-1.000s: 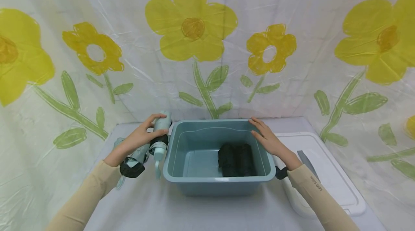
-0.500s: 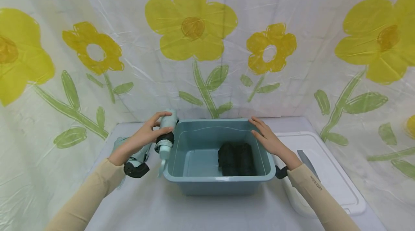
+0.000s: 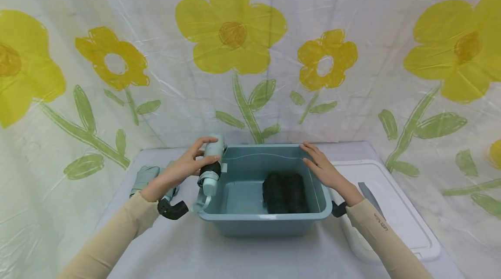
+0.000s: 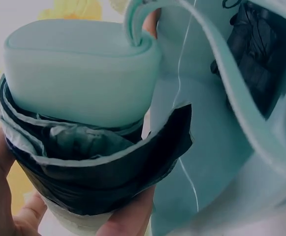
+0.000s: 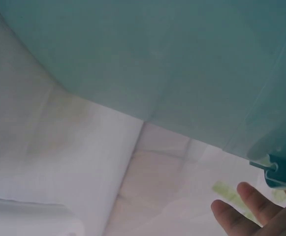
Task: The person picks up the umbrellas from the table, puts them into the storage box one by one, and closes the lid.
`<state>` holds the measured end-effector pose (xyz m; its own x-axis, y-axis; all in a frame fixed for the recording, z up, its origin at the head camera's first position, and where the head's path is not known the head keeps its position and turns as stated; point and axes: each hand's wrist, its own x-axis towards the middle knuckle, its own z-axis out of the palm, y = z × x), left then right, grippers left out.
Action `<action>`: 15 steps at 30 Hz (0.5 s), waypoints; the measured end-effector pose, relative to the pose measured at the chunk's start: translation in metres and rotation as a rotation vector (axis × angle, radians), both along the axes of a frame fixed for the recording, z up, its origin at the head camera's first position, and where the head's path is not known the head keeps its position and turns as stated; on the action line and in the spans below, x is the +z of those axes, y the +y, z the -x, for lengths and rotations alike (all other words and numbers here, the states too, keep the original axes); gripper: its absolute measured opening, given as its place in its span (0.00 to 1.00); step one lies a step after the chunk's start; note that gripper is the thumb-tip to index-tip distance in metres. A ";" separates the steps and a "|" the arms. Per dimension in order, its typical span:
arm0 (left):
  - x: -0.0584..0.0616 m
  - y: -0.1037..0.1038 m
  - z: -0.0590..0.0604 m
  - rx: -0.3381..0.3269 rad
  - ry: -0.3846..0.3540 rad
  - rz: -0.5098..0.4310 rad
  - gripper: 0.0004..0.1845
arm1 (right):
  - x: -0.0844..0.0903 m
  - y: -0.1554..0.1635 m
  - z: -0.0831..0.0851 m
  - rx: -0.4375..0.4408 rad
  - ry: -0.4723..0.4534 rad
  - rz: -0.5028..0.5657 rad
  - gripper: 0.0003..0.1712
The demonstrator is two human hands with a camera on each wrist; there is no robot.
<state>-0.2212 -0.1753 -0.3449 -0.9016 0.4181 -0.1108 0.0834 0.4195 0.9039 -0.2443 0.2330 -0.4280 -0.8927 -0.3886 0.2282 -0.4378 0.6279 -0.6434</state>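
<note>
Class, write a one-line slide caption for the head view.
Left hand holds a folded mint umbrella over the teal tub's rim; right hand rests on its far edge.

White lid [image 3: 395, 209] flat on desk [image 3: 188, 253], right side, just beside bin. Second folded pale green umbrella [image 3: 144, 178] on desk at left, near back edge. Desk draped in white cloth. Backdrop sheet [image 3: 250, 53] behind and at both sides: white, creased, printed with large yellow flowers, green stems and leaves.

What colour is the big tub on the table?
The tub is a dusty blue-green; the head view shows it best.
</note>
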 end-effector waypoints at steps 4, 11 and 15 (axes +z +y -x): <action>0.002 0.008 -0.003 -0.019 -0.004 -0.006 0.31 | 0.000 0.000 0.001 0.001 0.006 -0.006 0.28; 0.004 0.021 -0.005 -0.032 -0.015 -0.009 0.30 | 0.001 0.000 0.000 -0.001 0.002 -0.001 0.28; 0.003 0.027 -0.005 -0.044 -0.026 -0.012 0.30 | 0.000 0.000 0.001 0.001 0.002 -0.005 0.28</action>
